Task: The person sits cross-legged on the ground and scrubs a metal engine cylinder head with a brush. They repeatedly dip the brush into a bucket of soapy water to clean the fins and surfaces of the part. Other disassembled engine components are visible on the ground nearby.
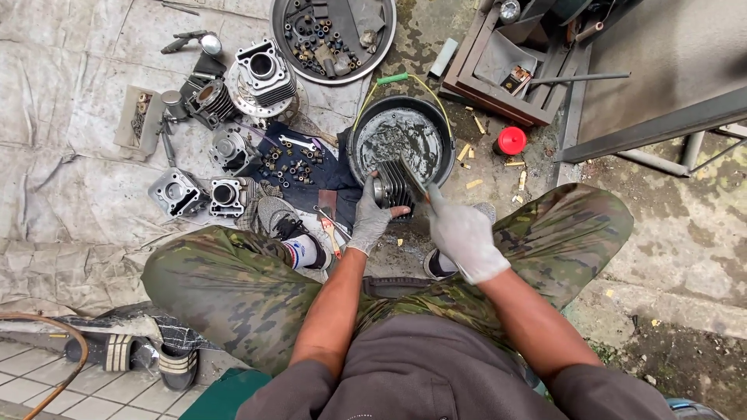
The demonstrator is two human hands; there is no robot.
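Low over the rim of a round black basin of grey, gritty sludge: a dark finned metal cylinder block, ribs close and parallel, clasped from the left in the left hand, grey knit glove grimy, thumb under the fins. Right hand, in a paler knit glove, wrapped around the handle of a flat brush, bristle end laid slantwise against the ribbed side. Camouflage trousers, knees spread, either side. Off to the left on creased, stained tarpaulin: more cast engine parts, bright and finned, plus small bolts on dark cloth. Farther up, a round metal tray of oily bits. Red cap beside the basin, on stained concrete.
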